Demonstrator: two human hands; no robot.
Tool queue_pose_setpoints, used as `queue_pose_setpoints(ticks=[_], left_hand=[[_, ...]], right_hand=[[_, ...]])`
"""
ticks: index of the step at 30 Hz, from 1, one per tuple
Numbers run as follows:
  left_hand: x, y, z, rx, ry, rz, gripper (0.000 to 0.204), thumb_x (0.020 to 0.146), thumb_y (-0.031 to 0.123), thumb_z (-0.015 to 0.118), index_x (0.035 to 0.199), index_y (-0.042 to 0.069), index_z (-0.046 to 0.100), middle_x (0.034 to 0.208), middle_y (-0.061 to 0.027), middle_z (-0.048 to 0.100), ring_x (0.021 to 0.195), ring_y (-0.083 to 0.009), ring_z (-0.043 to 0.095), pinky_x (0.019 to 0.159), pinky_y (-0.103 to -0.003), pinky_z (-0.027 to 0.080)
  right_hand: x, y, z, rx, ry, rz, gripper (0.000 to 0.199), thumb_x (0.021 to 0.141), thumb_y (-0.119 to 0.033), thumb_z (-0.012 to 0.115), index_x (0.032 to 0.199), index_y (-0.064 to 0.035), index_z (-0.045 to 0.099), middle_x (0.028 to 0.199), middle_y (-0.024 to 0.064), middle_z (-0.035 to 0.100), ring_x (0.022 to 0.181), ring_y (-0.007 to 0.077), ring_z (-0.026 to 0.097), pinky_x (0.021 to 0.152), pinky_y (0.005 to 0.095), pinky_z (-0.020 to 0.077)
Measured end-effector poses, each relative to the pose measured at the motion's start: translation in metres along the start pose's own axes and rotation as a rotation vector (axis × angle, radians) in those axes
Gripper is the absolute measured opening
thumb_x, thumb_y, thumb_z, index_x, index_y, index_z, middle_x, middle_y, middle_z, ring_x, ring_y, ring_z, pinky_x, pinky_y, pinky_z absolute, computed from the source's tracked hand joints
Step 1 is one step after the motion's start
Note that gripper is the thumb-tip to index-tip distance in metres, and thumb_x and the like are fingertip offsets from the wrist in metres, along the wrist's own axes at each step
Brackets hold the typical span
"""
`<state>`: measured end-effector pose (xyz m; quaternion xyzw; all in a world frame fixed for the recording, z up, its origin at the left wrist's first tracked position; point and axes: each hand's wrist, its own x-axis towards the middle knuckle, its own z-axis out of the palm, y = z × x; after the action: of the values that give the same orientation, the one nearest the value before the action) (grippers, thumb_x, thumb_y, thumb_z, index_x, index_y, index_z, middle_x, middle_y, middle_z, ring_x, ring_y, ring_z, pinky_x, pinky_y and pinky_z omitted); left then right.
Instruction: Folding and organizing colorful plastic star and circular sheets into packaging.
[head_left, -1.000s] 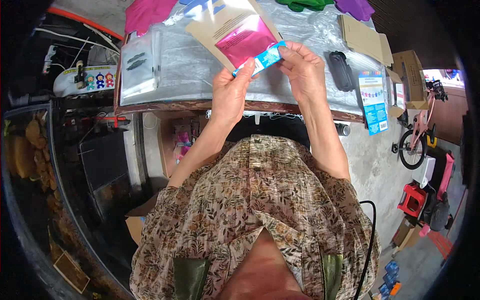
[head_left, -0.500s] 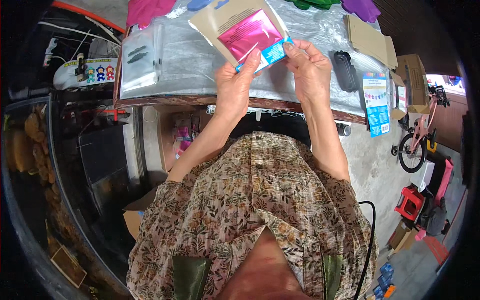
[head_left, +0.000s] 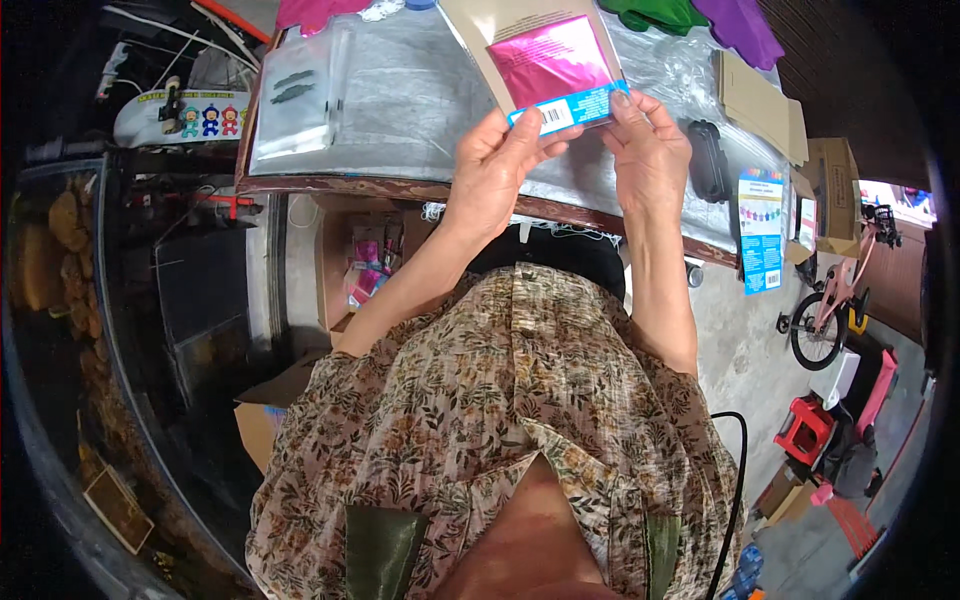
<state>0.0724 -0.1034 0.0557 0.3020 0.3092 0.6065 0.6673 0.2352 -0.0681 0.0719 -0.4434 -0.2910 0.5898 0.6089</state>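
above the tabletop (head_left: 400, 110) my left hand (head_left: 492, 170) and right hand (head_left: 650, 150) hold a pink packet (head_left: 553, 65), fingers of both pinching its blue bottom strip. a black case (head_left: 708, 160) lies just right.

I see both hands raised over the table (head_left: 400, 180): my left hand (head_left: 497, 172) and right hand (head_left: 648, 152) pinch the blue lower strip of a pink foil packet (head_left: 552, 68) on its tan backing card. A black clip-like object (head_left: 708, 160) lies just right.
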Motion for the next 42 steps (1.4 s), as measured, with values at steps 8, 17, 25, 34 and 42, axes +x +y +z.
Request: queue_pose_setpoints(ticks=[8, 17, 25, 34, 42], left_hand=[[0.001, 0.002, -0.007, 0.127, 0.002, 0.024, 0.027, 0.107, 0.018, 0.055, 0.126, 0.000, 0.061, 0.117, -0.0107, 0.070, 0.101, -0.0211, 0.072, 0.088, -0.031, 0.057], [0.001, 0.009, -0.015, 0.172, 0.053, -0.055, 0.022, 0.104, 0.014, 0.059, 0.118, -0.002, 0.067, 0.111, -0.0095, 0.073, 0.100, -0.0182, 0.072, 0.086, -0.028, 0.056], [0.002, 0.009, -0.008, 0.069, 0.043, -0.065, 0.023, 0.104, 0.013, 0.060, 0.119, -0.002, 0.067, 0.110, -0.0095, 0.073, 0.101, -0.0164, 0.071, 0.087, -0.028, 0.056], [0.000, -0.005, -0.009, 0.122, 0.007, -0.021, 0.024, 0.104, 0.011, 0.059, 0.123, -0.002, 0.065, 0.114, -0.0092, 0.072, 0.101, -0.0123, 0.069, 0.087, -0.027, 0.056], [-0.004, -0.003, 0.003, 0.082, -0.037, -0.020, 0.027, 0.104, 0.012, 0.059, 0.127, -0.001, 0.064, 0.115, -0.0088, 0.072, 0.105, -0.0170, 0.069, 0.091, -0.031, 0.056]], right_hand=[[0.003, 0.004, 0.000, 0.072, 0.016, -0.004, 0.021, 0.089, -0.007, 0.078, 0.105, -0.0007, 0.065, 0.096, 0.0111, 0.074, 0.085, 0.0184, 0.071, 0.078, 0.0321, 0.0567], [0.008, 0.000, -0.003, 0.075, -0.076, 0.029, 0.014, 0.094, -0.009, 0.072, 0.104, -0.0026, 0.066, 0.099, 0.0089, 0.073, 0.090, 0.0203, 0.071, 0.087, 0.0374, 0.0577], [-0.001, 0.011, 0.005, 0.088, -0.090, 0.081, 0.015, 0.094, -0.010, 0.073, 0.107, -0.0022, 0.069, 0.098, 0.0064, 0.073, 0.090, 0.0182, 0.070, 0.085, 0.0357, 0.0567], [-0.008, 0.021, -0.002, 0.036, -0.048, 0.062, 0.012, 0.095, -0.009, 0.072, 0.105, -0.0034, 0.070, 0.097, 0.0046, 0.072, 0.085, 0.0130, 0.067, 0.078, 0.0297, 0.0524], [-0.020, 0.025, 0.006, 0.194, -0.130, -0.060, 0.010, 0.093, -0.005, 0.073, 0.101, 0.0003, 0.070, 0.092, 0.0073, 0.074, 0.079, 0.0119, 0.068, 0.075, 0.0267, 0.0533]])
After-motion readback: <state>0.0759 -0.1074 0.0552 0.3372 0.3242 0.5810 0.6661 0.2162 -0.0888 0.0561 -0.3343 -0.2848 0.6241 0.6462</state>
